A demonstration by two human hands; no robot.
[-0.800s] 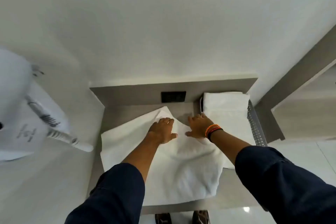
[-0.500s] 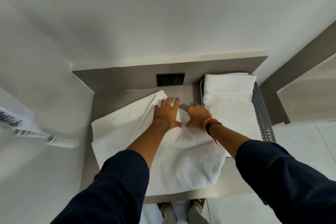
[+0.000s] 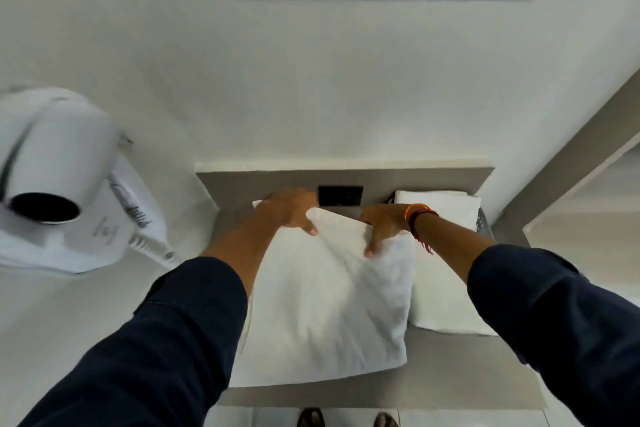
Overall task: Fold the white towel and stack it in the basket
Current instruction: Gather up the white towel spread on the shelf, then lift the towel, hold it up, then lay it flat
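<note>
Now both hands' grips pinch the white towel's point(image 3: 325, 302) far edge.

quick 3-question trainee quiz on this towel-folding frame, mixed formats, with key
1. True or false: both hands grip the far edge of the white towel.
2. The stack of folded towels in the basket lies on which side of that towel? A) the person's left B) the person's right
3. Fill in: the wristbands sit on the ___ hand.

Key
1. True: left hand and right hand hold it at the far edge.
2. B
3. right
</note>
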